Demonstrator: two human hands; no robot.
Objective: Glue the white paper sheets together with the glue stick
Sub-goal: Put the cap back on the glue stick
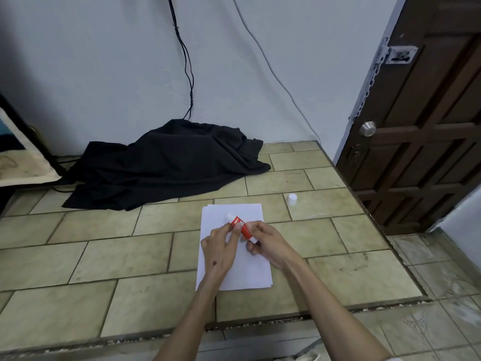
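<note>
**Winding the glue up before it meets the paper**

Both hands hold the red glue stick [241, 226] just above the stack of white paper sheets [234, 269], which lies on the tiled worktop [104, 256]. The left hand [220, 250] has its fingers [235, 230] pinching the upper part of the tube, near the uncapped white tip that points away and to the left. The right hand [268, 243] has its fingers closed round the lower end, where the white base sits. The white cap [292, 199] stands on the worktop, well apart to the right of the sheets.

The step looks like twisting the base to raise the glue. It is best done with the left hand keeping the barrel fixed while the right turns only the base, and raising just a little glue, since a long column may snap or smear. The sheets are slightly fanned; squaring them first would help the edges meet.
</note>
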